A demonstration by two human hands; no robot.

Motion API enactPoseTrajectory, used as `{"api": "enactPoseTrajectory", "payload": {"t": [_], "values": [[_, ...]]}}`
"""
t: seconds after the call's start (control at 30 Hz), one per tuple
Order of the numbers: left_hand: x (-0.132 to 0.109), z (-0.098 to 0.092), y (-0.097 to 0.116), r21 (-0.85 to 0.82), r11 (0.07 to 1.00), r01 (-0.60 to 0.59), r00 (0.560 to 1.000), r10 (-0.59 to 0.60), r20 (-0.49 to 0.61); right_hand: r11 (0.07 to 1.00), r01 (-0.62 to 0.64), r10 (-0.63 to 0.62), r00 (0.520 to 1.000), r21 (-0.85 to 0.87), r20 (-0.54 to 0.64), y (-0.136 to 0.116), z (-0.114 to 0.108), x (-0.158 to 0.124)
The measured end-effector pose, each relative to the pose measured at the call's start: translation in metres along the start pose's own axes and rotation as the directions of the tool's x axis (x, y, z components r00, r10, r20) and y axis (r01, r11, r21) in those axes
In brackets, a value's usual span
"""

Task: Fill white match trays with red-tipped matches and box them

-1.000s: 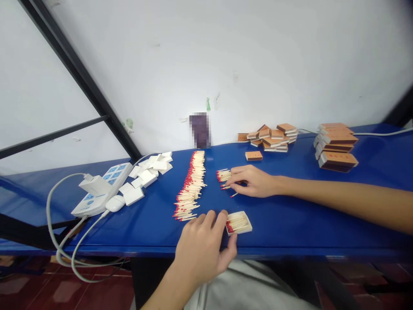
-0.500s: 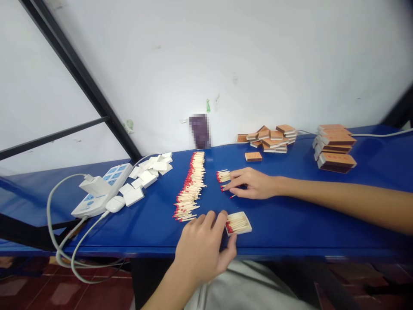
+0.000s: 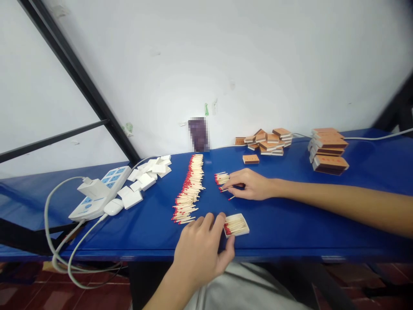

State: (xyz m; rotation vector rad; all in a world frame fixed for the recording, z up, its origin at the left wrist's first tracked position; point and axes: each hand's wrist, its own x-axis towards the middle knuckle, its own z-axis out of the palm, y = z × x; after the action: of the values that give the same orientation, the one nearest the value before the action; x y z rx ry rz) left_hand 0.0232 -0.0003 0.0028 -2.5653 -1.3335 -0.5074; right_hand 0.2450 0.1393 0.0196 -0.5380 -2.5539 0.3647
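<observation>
My left hand [image 3: 204, 247] grips the left end of a small white matchbox tray [image 3: 247, 228] between thumb and fingers, near the table's front edge. Inside the tray lie red-tipped matches [image 3: 237, 225]. Beyond it, my right hand [image 3: 250, 184] is bent over a small group of loose matches [image 3: 222, 178], its fingers closed on some of them; how many is hidden under the fingers. One match [image 3: 231, 198] lies just below the thumb. To the left of that group, a long row of matches [image 3: 192, 181] runs from the wall side towards me, red heads mostly left.
On the blue table [image 3: 284, 224], a heap of white trays [image 3: 146, 178] lies left, beside a white power strip [image 3: 103, 189] with cables. Orange-brown matchbox sleeves [image 3: 269, 142] are heaped at the back, one sleeve [image 3: 251, 159] apart. More sleeves [image 3: 329, 150] stand stacked at right.
The view has shifted slightly. My left hand still holds the tray, and my right hand stays at the small group of matches with little visible movement.
</observation>
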Motion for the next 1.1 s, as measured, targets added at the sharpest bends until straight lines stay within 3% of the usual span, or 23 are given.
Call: {"api": "enactPoseTrajectory", "payload": {"t": [0.23, 0.37, 0.77, 1.1], "values": [[-0.0009, 0.0003, -0.0001, -0.006, 1.000, -0.003, 1.000, 0.003, -0.007, 0.991, -0.105, 0.103, 0.994, -0.082, -0.024, -0.0006, 0.0007, -0.0018], [-0.0010, -0.0002, 0.0006, -0.007, 1.000, 0.001, 1.000, -0.001, -0.009, 0.973, -0.166, 0.174, 0.984, -0.162, 0.039, -0.0044, -0.0003, -0.0002], [-0.0029, 0.0002, 0.0009, -0.081, 0.996, 0.029, 0.999, -0.027, 0.016, 0.974, -0.211, 0.219, 0.971, -0.087, 0.094, -0.0054, -0.0031, 0.0055], [-0.0031, -0.0033, -0.0010, -0.095, 0.995, 0.022, 1.000, -0.023, -0.012, 0.973, -0.193, 0.209, 0.970, -0.130, 0.123, -0.0037, 0.0017, 0.0053]]}}
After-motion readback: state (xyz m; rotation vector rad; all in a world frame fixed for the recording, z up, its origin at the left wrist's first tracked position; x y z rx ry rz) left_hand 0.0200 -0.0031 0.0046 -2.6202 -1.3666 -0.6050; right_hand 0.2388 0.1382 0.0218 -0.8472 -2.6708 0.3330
